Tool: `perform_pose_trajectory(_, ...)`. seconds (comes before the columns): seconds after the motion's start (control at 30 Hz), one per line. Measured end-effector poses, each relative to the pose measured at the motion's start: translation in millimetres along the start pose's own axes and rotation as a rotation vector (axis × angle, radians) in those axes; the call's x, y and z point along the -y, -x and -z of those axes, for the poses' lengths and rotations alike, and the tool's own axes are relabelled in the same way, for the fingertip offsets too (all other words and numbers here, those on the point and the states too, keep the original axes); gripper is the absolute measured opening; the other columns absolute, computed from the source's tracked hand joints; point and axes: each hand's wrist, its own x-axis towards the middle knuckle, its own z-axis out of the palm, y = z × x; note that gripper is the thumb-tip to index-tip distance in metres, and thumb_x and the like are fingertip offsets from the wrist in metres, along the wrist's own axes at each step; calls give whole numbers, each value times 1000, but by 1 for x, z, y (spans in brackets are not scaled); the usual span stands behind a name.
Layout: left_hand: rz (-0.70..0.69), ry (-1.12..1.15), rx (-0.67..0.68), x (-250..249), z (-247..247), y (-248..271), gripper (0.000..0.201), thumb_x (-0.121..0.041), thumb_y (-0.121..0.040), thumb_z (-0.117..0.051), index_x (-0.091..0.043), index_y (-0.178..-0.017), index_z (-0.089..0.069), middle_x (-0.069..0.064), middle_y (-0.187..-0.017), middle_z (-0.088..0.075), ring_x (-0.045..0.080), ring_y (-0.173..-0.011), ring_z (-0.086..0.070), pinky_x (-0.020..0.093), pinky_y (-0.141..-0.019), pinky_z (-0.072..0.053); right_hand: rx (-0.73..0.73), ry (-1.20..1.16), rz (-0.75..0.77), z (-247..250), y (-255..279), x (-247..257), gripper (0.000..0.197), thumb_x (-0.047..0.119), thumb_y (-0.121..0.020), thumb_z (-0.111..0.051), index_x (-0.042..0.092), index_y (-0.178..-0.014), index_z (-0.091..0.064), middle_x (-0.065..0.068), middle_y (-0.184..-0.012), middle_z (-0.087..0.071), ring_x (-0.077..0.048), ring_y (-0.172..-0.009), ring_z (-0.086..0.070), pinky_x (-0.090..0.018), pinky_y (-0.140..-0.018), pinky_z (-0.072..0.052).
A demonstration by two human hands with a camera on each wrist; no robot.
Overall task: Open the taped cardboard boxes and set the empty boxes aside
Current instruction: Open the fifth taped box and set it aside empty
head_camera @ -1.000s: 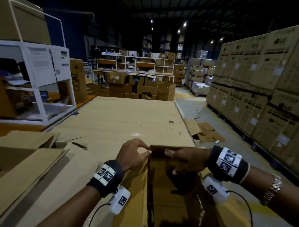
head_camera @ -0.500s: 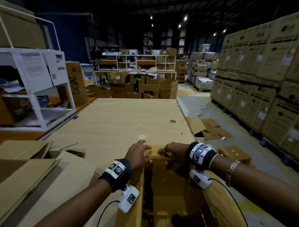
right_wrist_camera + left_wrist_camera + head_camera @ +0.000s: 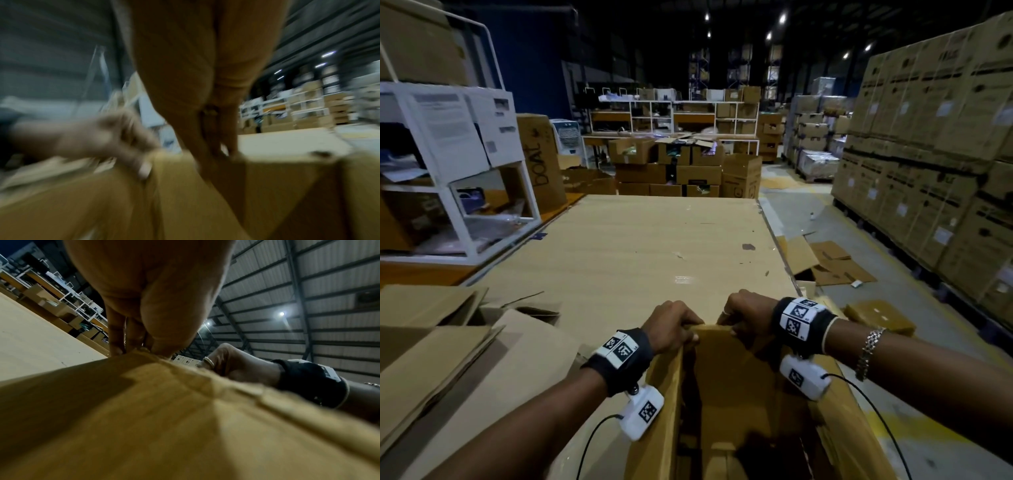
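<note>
Warehouse table: both hands' fingers curled, pinching open box far edge (hands nearly touching).

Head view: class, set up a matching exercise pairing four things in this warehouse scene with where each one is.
Things:
1. left hand
2. white shelf unit
3. flattened cardboard
4. stacked cartons

Places:
A. on the floor right of the table
B. far right, along the aisle
C. gripping the open box's far edge
D. on the table's left side

Pairs: 1-C, 2-D, 3-A, 4-B
</note>
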Motion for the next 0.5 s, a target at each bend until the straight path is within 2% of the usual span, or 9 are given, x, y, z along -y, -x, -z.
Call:
perform_pose_trajectory(0.03,8,3,6,2,1,1,33,-23,-85,-80,-26,-117,-76,-7,-111,-77,9,-94,-69,21,-78,-48,15,8,-52,0,4,-6,34,7,-87,-74,10,-121,-72,-6,-111,-75,-19,-97,-71,-30,-85,-57)
perform_pose_trajectory(0.1,29,20,18,8,2,2,35,-24,-86,-79,-24,-120,-75,-5,-116,-75,9,-97,-67,22,-80,-47,71,9,-149,-3,14,-23,27,6,-88,-74,8,-115,-72,-3,-93,-74,-15,-78,-69,-28,-76,-56)
perform_pose_trajectory(0.13,38,36,20,11,1,3,35,-24,-86,-79,-24,-121,-74,-5,-117,-75,8,-98,-66,22,-80,-47,99,9,-177,-5,19,-31,22,7,-88,-74,8,-110,-73,0,-82,-72,-14,-70,-67,-27,-71,-55)
perform_pose_trajectory(0.2,37,53,20,13,0,3,33,-24,-87,-78,-24,-121,-74,-5,-117,-75,7,-98,-66,21,-80,-46,109,17,-198,-8,28,-45,11,14,-89,-75,4,-95,-74,-1,-70,-70,-16,-61,-66,-27,-62,-52)
perform_pose_trajectory(0.27,12,43,10,11,-2,2,32,-23,-88,-77,-24,-119,-75,-6,-115,-76,7,-97,-68,18,-79,-46,91,-16,-212,-11,32,-54,16,16,-90,-75,2,-83,-72,-3,-63,-67,-13,-50,-61,-25,-56,-51)
perform_pose_trajectory(0.33,-9,38,-1,9,-2,2,31,-24,-87,-77,-23,-118,-76,-5,-113,-77,8,-96,-69,20,-80,-48,63,-40,-207,-14,34,-60,19,18,-90,-75,8,-75,-70,-5,-62,-68,-13,-49,-61,-27,-56,-52)
perform_pose_trajectory(0.4,-5,55,-3,10,0,3,31,-26,-88,-77,-22,-119,-75,-5,-114,-76,9,-97,-69,22,-82,-50,45,-33,-201,-18,36,-60,19,20,-90,-75,14,-72,-70,-8,-69,-74,-17,-54,-64,-28,-57,-52)
perform_pose_trajectory(0.47,10,54,0,12,3,8,33,-31,-90,-75,-22,-122,-74,-4,-119,-75,11,-100,-68,24,-83,-51,26,-50,-210,-16,41,-52,13,20,-91,-73,12,-81,-74,-10,-77,-77,-21,-61,-70,-31,-60,-56)
perform_pose_trajectory(0.5,20,53,0,12,5,13,35,-34,-91,-74,-23,-124,-72,-3,-122,-73,13,-104,-68,26,-85,-52,12,-53,-214,-15,46,-46,11,23,-92,-73,13,-89,-76,-7,-84,-78,-22,-69,-73,-35,-66,-60)
